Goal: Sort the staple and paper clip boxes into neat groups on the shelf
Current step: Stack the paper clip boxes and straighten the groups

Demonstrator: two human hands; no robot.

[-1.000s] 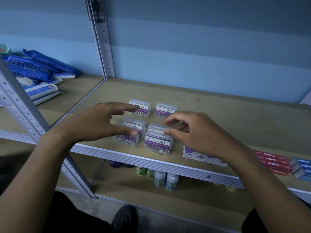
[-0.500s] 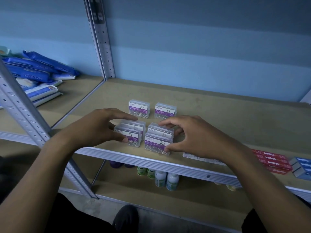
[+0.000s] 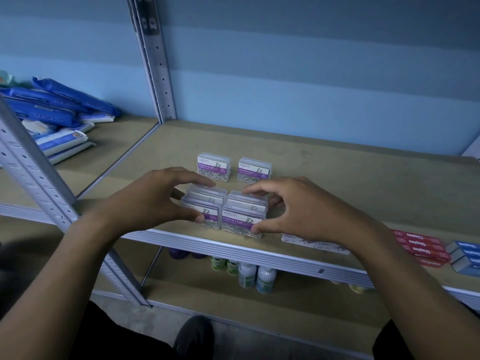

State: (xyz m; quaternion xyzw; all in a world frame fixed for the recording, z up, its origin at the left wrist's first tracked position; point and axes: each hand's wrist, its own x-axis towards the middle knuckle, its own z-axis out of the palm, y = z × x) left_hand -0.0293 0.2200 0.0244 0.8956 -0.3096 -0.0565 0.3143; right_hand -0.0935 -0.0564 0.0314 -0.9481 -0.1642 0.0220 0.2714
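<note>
The shelf (image 3: 337,178) lies under both my hands. My left hand (image 3: 153,201) grips the left front pair of paper clip boxes (image 3: 205,206); my right hand (image 3: 306,211) grips the right front pair (image 3: 244,216). Two more paper clip boxes (image 3: 233,167) sit beyond my fingertips, red staple boxes (image 3: 420,246) right of my right wrist.

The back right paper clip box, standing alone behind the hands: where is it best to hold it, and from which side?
Take the back right paper clip box by its two short ends, coming from above. It stands upright with free space on both sides and its top uncovered, so thumb and fingers probably fit there without touching the back left paper clip box.
</note>
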